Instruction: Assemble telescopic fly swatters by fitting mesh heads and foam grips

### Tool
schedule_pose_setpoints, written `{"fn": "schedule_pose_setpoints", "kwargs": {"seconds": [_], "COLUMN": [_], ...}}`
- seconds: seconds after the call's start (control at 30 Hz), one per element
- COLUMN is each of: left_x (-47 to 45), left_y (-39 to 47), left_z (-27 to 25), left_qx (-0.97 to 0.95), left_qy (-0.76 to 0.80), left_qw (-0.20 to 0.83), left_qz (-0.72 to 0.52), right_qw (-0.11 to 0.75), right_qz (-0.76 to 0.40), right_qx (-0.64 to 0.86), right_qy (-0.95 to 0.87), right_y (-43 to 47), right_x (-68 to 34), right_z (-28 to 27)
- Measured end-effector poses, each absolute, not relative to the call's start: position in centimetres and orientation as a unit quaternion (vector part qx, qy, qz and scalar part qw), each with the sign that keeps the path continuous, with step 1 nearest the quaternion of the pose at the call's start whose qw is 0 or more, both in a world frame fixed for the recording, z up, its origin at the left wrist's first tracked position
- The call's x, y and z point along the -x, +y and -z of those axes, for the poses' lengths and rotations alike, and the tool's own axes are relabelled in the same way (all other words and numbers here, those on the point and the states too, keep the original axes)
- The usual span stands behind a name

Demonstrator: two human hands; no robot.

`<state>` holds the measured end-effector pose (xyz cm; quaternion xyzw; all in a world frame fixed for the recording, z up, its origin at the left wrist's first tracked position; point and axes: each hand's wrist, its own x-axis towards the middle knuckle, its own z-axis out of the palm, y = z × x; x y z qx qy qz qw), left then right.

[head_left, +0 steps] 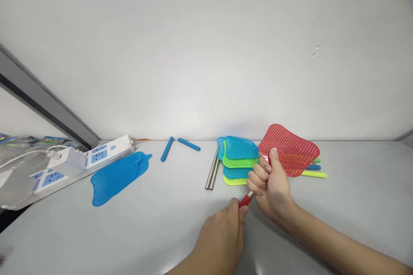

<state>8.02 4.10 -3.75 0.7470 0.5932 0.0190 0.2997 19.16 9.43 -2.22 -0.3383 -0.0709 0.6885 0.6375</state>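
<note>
My left hand (pixel 222 230) is wrapped round the red handle (pixel 245 200), right hand (pixel 271 187) clenched on the metal shaft (pixel 251 194) just ahead, red flyswatter head (pixel 290 148) poking out beyond. I'd keep everything dead straight so nothing bends tbh.

no legible text, brands, or numbers

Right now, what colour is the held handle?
The handle is red, best seen in the head view.

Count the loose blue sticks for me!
2: one loose blue stick lies right of the blue mesh heads, the other blue stick just right of that. Others could be hidden.
</note>
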Motion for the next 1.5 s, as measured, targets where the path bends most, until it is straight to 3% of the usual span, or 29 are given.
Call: {"fn": "schedule_pose_setpoints", "kwargs": {"seconds": [0.3, 0.37, 0.5, 0.6, 0.8, 1.1, 1.3, 1.5], "left_x": [-7.5, -7.4, -7.5, -7.7, -7.6, -6.7, -5.5, -4.9], "left_y": [4.0, 3.9, 3.9, 4.0, 4.1, 5.4, 6.6, 7.5], "left_z": [4.0, 4.3, 4.9, 5.0, 5.4, 3.1, -0.2, -1.0], "left_qx": [-0.722, -0.692, -0.561, -0.523, -0.500, -0.483, -0.513, -0.495], "left_qy": [0.572, 0.553, 0.424, 0.335, 0.341, 0.314, 0.353, 0.396], "left_qw": [0.378, 0.443, 0.683, 0.747, 0.756, 0.744, 0.689, 0.649], "left_qz": [-0.095, -0.136, -0.199, -0.236, -0.250, -0.340, -0.371, -0.419], "right_qw": [0.604, 0.579, 0.503, 0.425, 0.331, 0.400, 0.334, 0.358], "right_qz": [-0.719, -0.743, -0.798, -0.842, -0.854, -0.816, -0.802, -0.729], "right_qx": [0.325, 0.312, 0.278, 0.250, 0.262, 0.265, 0.284, 0.330], "right_qy": [-0.110, -0.126, -0.179, -0.220, -0.303, -0.323, -0.405, -0.481], "right_y": [9.6, 9.7, 9.8, 9.8, 9.6, 10.0, 9.8, 9.6], "right_x": [-19.1, -19.1, -19.5, -19.9, -19.9, -19.7, -18.9, -17.9], "right_z": [2.4, 2.3, 1.5, 0.9, 1.1, 1.6, 3.8, 5.2]}}
